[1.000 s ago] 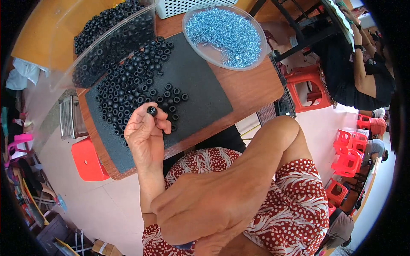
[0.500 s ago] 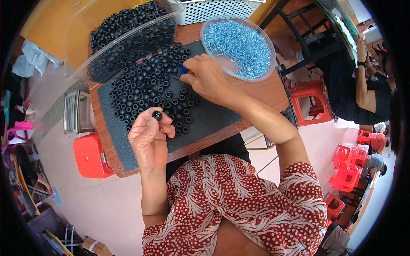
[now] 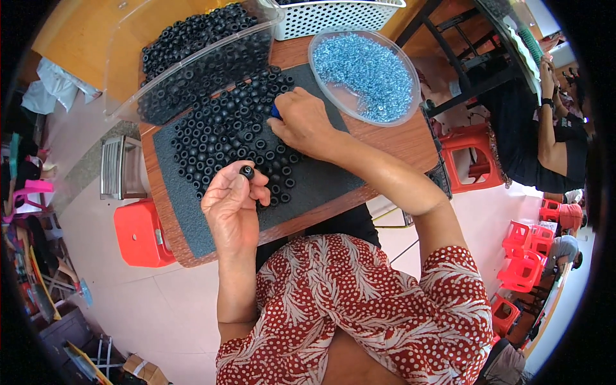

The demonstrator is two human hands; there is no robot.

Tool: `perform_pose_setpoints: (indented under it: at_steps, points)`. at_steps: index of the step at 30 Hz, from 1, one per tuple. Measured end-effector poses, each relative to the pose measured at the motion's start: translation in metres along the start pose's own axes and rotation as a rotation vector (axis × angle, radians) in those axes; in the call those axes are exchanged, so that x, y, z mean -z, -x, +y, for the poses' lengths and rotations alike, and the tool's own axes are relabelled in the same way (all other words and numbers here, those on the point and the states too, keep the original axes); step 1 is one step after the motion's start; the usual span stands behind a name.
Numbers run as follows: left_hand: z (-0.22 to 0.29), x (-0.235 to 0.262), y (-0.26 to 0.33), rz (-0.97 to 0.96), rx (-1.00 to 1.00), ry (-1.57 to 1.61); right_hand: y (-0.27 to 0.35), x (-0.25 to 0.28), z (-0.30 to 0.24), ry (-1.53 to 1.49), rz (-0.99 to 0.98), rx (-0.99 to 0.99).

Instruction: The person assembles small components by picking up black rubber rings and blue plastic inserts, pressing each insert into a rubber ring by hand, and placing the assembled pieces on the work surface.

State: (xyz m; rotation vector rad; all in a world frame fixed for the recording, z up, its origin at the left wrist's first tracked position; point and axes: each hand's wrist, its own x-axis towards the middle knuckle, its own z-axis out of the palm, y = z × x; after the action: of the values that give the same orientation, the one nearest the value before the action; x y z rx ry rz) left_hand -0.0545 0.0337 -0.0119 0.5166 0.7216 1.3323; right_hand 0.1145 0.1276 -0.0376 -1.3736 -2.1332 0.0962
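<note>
My left hand (image 3: pixel 232 204) is raised over the near edge of the table, pinching a small round black piece (image 3: pixel 247 172) between thumb and fingertips. The hole in that piece faces up, with something lighter inside. My right hand (image 3: pixel 307 123) is closed on a blue-handled tool (image 3: pixel 276 110) above the grey mat (image 3: pixel 183 224). Most of the tool is hidden by my fingers, so its kind does not show. Many similar black pieces with round holes (image 3: pixel 221 131) lie loose on the mat beneath and beyond my hands.
At the far left stands a clear plastic bin (image 3: pixel 192 61) of black pieces. Far right on the table is a round clear tray (image 3: pixel 414 96) of tiny shiny bluish parts (image 3: pixel 366 74). Behind it is a white perforated basket (image 3: pixel 337 20). Red stools (image 3: pixel 142 234) flank the table; another person (image 3: pixel 545 128) sits right.
My view has shifted slightly, moving the table a little right in the picture. Both hands keep their grips; the tool's tip, visible earlier beside my right fingers, no longer shows.
</note>
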Motion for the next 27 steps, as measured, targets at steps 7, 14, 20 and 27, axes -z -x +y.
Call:
perform_pose_setpoints:
  at_steps: [7,14,20,27]
  points:
    - [-0.006,-0.010,0.001,-0.031,0.034,-0.015,0.015,0.058,-0.023,-0.484,-0.115,-0.150]
    - [-0.012,-0.020,0.003,-0.075,0.024,-0.061,0.029,0.087,-0.042,-0.742,-0.089,-0.059]
    - [-0.013,-0.028,0.009,-0.087,0.005,-0.100,0.036,0.084,-0.038,-0.773,-0.027,0.007]
    - [-0.018,-0.035,0.011,-0.082,0.006,-0.146,0.040,0.088,-0.032,-0.718,-0.035,0.047]
